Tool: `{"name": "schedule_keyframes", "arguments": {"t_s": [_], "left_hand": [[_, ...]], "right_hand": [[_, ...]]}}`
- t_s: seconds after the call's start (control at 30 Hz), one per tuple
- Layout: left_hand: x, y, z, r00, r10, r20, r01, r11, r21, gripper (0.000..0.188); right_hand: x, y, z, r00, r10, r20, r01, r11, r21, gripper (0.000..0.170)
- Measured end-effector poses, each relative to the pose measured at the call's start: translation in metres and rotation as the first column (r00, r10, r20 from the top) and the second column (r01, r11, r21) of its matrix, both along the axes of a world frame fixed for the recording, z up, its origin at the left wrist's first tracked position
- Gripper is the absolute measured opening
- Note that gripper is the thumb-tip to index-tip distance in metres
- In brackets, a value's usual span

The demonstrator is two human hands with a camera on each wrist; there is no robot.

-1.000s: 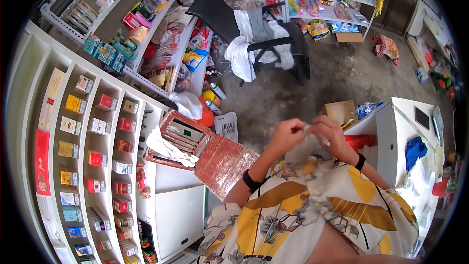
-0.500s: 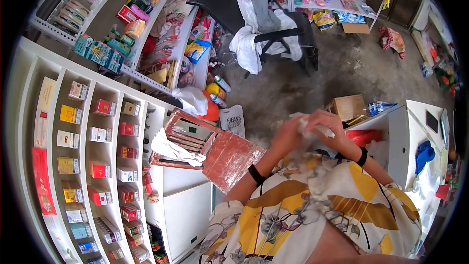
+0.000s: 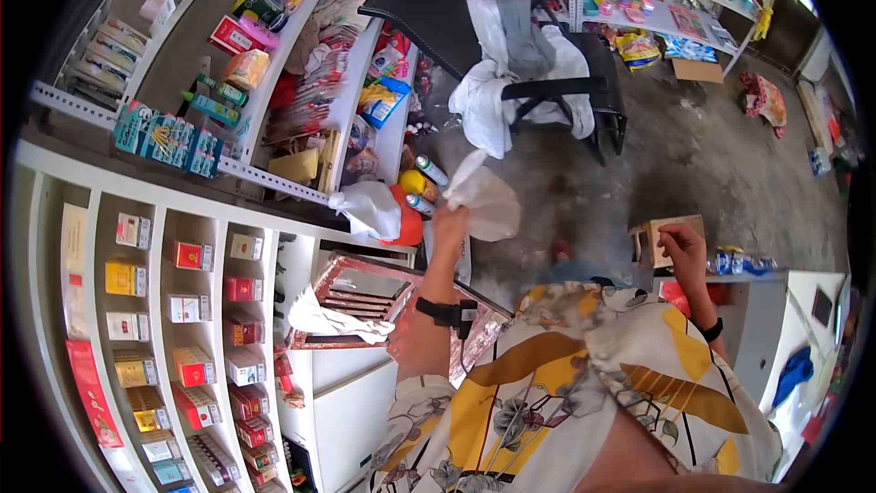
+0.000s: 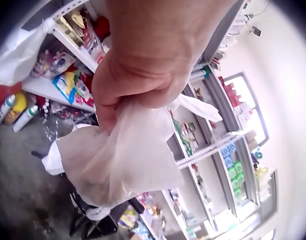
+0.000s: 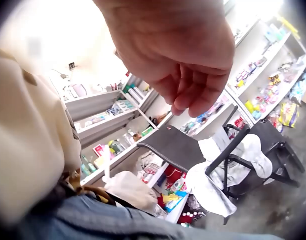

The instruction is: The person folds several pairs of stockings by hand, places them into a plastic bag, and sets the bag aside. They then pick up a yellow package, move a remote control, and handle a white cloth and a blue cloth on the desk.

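Note:
My left hand (image 3: 447,230) grips a translucent white plastic bag (image 3: 485,205) by its gathered top, out in front of the body on the left. In the left wrist view the bag (image 4: 124,157) hangs puffed out below the curled fingers, and a twisted white end sticks out beside the hand. My right hand (image 3: 684,251) is raised on the other side, apart from the bag, near a wooden box (image 3: 671,236). Its fingers (image 5: 198,102) curl loosely with nothing between them in the right wrist view.
A worn red wooden chair (image 3: 351,297) with a white cloth stands at the left, beside a cabinet of small boxes (image 3: 192,306). Ahead is a black office chair (image 3: 557,82) draped with white cloth. Spray cans (image 3: 431,170) and another white bag (image 3: 370,210) are near the shelves.
The two hands, together at the white plastic bag before, have parted. My left hand has carried the bag leftward, while my right hand has let go and moved right. The head view has shifted left.

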State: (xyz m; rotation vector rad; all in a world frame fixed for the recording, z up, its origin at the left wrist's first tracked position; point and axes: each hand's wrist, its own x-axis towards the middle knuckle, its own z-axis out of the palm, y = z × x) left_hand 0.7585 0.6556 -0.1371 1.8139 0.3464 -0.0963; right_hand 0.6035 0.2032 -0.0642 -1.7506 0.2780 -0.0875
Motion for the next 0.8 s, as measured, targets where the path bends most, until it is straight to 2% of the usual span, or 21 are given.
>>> {"name": "schedule_keyframes", "arguments": {"t_s": [0.07, 0.1, 0.13, 0.17, 0.23, 0.27, 0.33, 0.37, 0.43, 0.57, 0.63, 0.7, 0.73, 0.77, 0.8], "left_hand": [[0.032, 0.030, -0.021, 0.990, 0.127, -0.057, -0.132, 0.987, -0.095, 0.032], [0.044, 0.044, -0.022, 0.978, 0.189, -0.089, -0.200, 0.970, -0.140, 0.034], [0.051, 0.050, 0.009, 0.956, 0.168, -0.240, -0.210, 0.964, -0.162, 0.040], [0.062, 0.065, 0.011, 0.955, 0.186, -0.230, -0.231, 0.955, -0.188, 0.040], [0.083, 0.085, 0.015, 0.953, 0.217, -0.212, -0.266, 0.934, -0.239, 0.040], [0.089, 0.086, 0.018, 0.928, 0.260, -0.266, -0.304, 0.942, -0.141, 0.042], [0.110, 0.101, 0.036, 0.904, 0.387, -0.184, -0.425, 0.866, -0.264, 0.042], [0.122, 0.114, 0.044, 0.880, 0.452, -0.148, -0.475, 0.816, -0.329, 0.043], [0.148, 0.158, 0.030, 0.880, 0.465, -0.097, -0.468, 0.815, -0.343, 0.045], [0.211, 0.235, 0.035, 0.836, 0.549, 0.016, -0.516, 0.795, -0.319, 0.040], [0.255, 0.308, 0.021, 0.793, 0.599, 0.112, -0.581, 0.799, -0.156, 0.037], [0.291, 0.365, 0.034, 0.758, 0.613, 0.223, -0.617, 0.785, -0.061, 0.035], [0.304, 0.376, 0.049, 0.714, 0.627, 0.313, -0.609, 0.776, -0.165, 0.035], [0.315, 0.387, 0.060, 0.656, 0.646, 0.390, -0.590, 0.761, -0.268, 0.034], [0.326, 0.403, 0.051, 0.616, 0.668, 0.417, -0.650, 0.731, -0.209, 0.033]], "right_hand": [[0.034, -0.014, -0.012, 0.999, -0.037, -0.035, 0.035, 0.998, -0.058, 0.012], [0.054, -0.019, -0.014, 0.999, -0.031, -0.045, 0.030, 0.999, -0.024, 0.012], [0.074, -0.022, -0.014, 0.998, -0.025, -0.057, 0.025, 1.000, 0.009, 0.012], [0.092, -0.023, -0.015, 0.997, -0.019, -0.072, 0.022, 0.999, 0.042, 0.012], [0.135, -0.019, -0.005, 0.998, 0.033, -0.048, -0.033, 0.999, -0.004, 0.012], [0.156, -0.019, 0.000, 0.998, 0.051, -0.039, -0.052, 0.998, -0.032, 0.012], [0.192, -0.018, 0.000, 0.997, 0.074, 0.000, -0.073, 0.992, -0.102, 0.012], [0.206, -0.018, 0.000, 0.997, 0.075, -0.006, -0.075, 0.994, -0.075, 0.012], [0.231, -0.015, 0.005, 0.997, 0.073, -0.008, -0.073, 0.997, -0.025, 0.012], [0.257, 0.004, 0.016, 0.995, 0.072, -0.070, -0.076, 0.995, -0.057, 0.012], [0.263, 0.021, 0.021, 0.996, 0.052, -0.066, -0.057, 0.996, -0.070, 0.013], [0.263, 0.034, 0.016, 0.999, -0.011, -0.043, 0.004, 0.987, -0.159, 0.013], [0.262, 0.042, 0.014, 0.999, -0.037, -0.034, 0.029, 0.978, -0.206, 0.013], [0.262, 0.052, 0.015, 0.997, -0.057, -0.051, 0.046, 0.982, -0.182, 0.013], [0.261, 0.063, 0.016, 0.995, -0.076, -0.072, 0.064, 0.986, -0.157, 0.012]]}}
